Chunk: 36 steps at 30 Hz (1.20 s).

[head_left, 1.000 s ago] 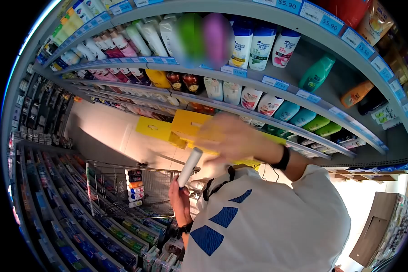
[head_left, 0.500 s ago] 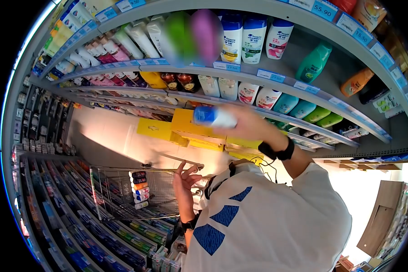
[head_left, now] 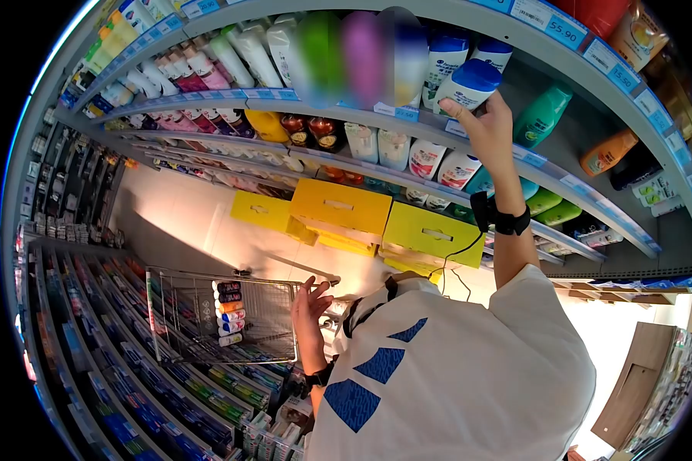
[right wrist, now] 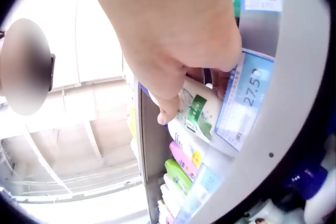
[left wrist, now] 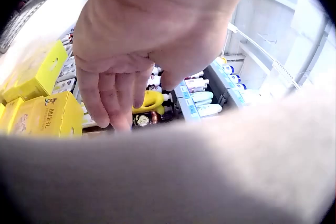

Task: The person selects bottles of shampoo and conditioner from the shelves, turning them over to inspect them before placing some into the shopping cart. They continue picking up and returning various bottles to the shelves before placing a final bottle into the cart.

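Note:
My right hand grips a white shampoo bottle with a blue cap, thumb on one side and fingers on the other. The bottle leans at the front of the shelf, overlapping other blue-capped shampoo bottles behind it. In the right wrist view, a white bottle with a green label shows right at the fingers, beside a 27.50 price tag. My left hand holds nothing; its fingers are loosely bent near the shopping cart's end. The left wrist view shows that hand with fingers hanging down.
A wire shopping cart with several bottles stands at lower left. Yellow boxes are beside the lower shelves. A green bottle and an orange bottle occupy the shelf to the right. Another shelving unit lines the left.
The left hand held the white bottle a second ago; then the right hand had it and the left was empty. Since then the right hand has carried it up to the shelf.

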### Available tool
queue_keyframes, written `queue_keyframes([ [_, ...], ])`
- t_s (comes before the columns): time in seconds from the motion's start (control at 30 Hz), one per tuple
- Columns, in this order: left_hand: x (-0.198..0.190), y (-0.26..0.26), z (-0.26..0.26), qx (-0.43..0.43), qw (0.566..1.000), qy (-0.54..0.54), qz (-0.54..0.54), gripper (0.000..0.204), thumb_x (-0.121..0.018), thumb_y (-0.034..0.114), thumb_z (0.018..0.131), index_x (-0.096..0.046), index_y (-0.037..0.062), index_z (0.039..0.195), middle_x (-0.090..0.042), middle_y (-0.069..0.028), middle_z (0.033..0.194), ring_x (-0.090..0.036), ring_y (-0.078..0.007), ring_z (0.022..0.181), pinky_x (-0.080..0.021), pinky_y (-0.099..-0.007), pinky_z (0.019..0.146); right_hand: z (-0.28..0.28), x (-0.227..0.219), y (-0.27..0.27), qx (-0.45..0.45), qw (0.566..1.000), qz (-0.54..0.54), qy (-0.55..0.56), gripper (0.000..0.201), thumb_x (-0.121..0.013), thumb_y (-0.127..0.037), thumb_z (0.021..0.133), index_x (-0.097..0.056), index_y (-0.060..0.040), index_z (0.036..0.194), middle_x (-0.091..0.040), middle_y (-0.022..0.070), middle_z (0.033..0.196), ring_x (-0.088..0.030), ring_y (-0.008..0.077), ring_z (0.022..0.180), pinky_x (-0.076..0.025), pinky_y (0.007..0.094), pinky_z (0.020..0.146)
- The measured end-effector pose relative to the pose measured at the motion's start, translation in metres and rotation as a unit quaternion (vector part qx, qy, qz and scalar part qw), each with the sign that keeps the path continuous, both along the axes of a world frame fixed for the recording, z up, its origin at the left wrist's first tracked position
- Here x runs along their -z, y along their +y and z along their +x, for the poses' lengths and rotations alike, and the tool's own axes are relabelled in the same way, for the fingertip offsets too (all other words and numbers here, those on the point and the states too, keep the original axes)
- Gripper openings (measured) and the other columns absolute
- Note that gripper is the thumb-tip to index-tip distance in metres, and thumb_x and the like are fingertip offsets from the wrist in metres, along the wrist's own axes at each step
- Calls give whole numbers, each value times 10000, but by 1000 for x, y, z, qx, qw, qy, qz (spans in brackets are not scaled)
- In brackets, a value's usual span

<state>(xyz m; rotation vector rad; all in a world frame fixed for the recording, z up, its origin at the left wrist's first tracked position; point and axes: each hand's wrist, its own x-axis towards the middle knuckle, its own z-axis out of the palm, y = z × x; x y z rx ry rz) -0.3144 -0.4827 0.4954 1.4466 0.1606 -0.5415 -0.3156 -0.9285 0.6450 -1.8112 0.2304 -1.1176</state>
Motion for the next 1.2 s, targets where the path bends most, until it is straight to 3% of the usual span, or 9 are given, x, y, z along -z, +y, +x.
queue_keyframes([
  [0.23, 23, 10, -2, 10, 1000, 11, 6, 556, -480, 448, 1083, -556, 11, 1419, -754, -123, 1129, -723, -166, 880, -569, -306, 827, 5, -6, -1, 2, 999, -29, 19, 395, -820, -230, 902, -668, 12, 1174, -749, 92, 1041, -662, 101, 856, -521, 256, 746],
  [0.43, 26, 11, -4, 11, 1000, 25, 8, 551, -525, 437, 1070, -565, 12, 1417, -754, -135, 1126, -721, -164, 866, -569, -298, 834, 9, -5, -1, 14, 1000, 9, 6, 404, -829, -216, 889, -675, 18, 1180, -747, 94, 1048, -676, 124, 873, -545, 275, 758],
  [0.57, 28, 13, -4, 6, 999, 46, 14, 478, -547, 422, 1063, -645, 51, 1350, -756, -135, 1121, -705, -143, 852, -550, -285, 832, 10, -3, -3, 40, 998, -32, 20, 424, -849, -196, 866, -680, 23, 1188, -742, 110, 1055, -682, 136, 901, -553, 279, 783],
  [0.73, 38, 24, -3, 7, 999, 43, 18, 503, -552, 418, 1062, -619, 43, 1391, -755, -130, 1129, -704, -140, 880, -545, -280, 823, 12, 1, 7, 104, 992, 7, -69, 461, -901, -97, 789, -691, 31, 1180, -730, 94, 1046, -675, 122, 926, -556, 255, 772],
  [0.8, 34, 32, -4, -1, 999, 35, 13, 500, -557, 385, 1063, -593, 28, 1411, -752, -128, 1142, -708, -146, 897, -546, -277, 824, 7, 6, 17, 123, 985, 31, -120, 375, -897, -63, 793, -699, -2, 1105, -718, 73, 1070, -668, 111, 891, -549, 247, 747],
  [0.9, 48, 49, -3, -17, 999, 41, -11, 463, -555, 328, 1068, -581, 15, 1409, -735, -146, 1176, -709, -178, 950, -547, -292, 869, 9, 20, 41, 237, 955, -91, -155, 233, -840, -26, 855, -676, -23, 1021, -686, 81, 991, -649, 134, 789, -528, 253, 703],
  [0.97, 42, 56, -4, -39, 999, 30, -10, 454, -564, 326, 1067, -590, 11, 1392, -726, -160, 1184, -704, -188, 979, -550, -297, 870, 14, 32, 63, 213, 952, -154, -156, 175, -789, -19, 905, -646, 1, 1003, -663, 98, 986, -656, 154, 809, -535, 266, 711],
  [1.03, 46, 66, -4, -63, 998, 26, -4, 439, -588, 331, 1061, -606, 13, 1363, -727, -148, 1158, -695, -180, 953, -553, -298, 848, 29, 54, 91, 149, 969, -119, -155, 153, -754, -52, 946, -640, 7, 1030, -656, 104, 1008, -637, 158, 814, -522, 270, 708],
  [1.2, 75, 95, -6, -111, 994, -2, 4, 375, -613, 278, 1048, -623, -2, 1298, -725, -97, 1091, -676, -160, 920, -548, -299, 841, 59, 111, 160, 1, 996, -70, 47, 133, -690, -78, 984, -645, -13, 1090, -649, 87, 1088, -610, 163, 838, -499, 273, 686],
])
